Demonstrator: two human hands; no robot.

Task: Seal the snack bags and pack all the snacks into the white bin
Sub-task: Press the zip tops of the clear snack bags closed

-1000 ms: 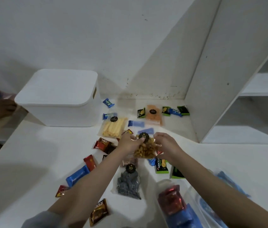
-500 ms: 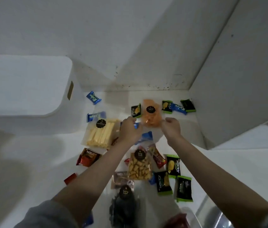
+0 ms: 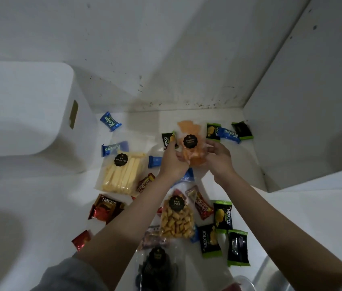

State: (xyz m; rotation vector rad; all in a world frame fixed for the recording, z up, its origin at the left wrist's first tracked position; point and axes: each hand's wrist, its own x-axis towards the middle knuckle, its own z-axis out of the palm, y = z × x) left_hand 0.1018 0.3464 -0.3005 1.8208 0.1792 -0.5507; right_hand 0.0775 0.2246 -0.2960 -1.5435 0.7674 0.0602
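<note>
Both hands are on the clear plastic bag of orange chips [image 3: 191, 143], which sits above the centre of the frame on the white tabletop [image 3: 40, 206]: the left hand [image 3: 173, 162] pinches its lower left edge and the right hand [image 3: 218, 157] curls round its right side. This looks like the sealing step for this bag; the next move probably calls for pressing its open edge shut along the full width. The lidded white plastic bin [image 3: 25, 114] stands at the upper left, its lid still on, so packing has not begun. The bag's round black sticker is too small to read surely. Below it the clear bag of golden puffs [image 3: 177, 221] reads "Pong Pong". The blue wrapper [image 3: 110, 124] reads "Kalpa", the green-edged black sachet [image 3: 222, 215] "Nextar".
</note>
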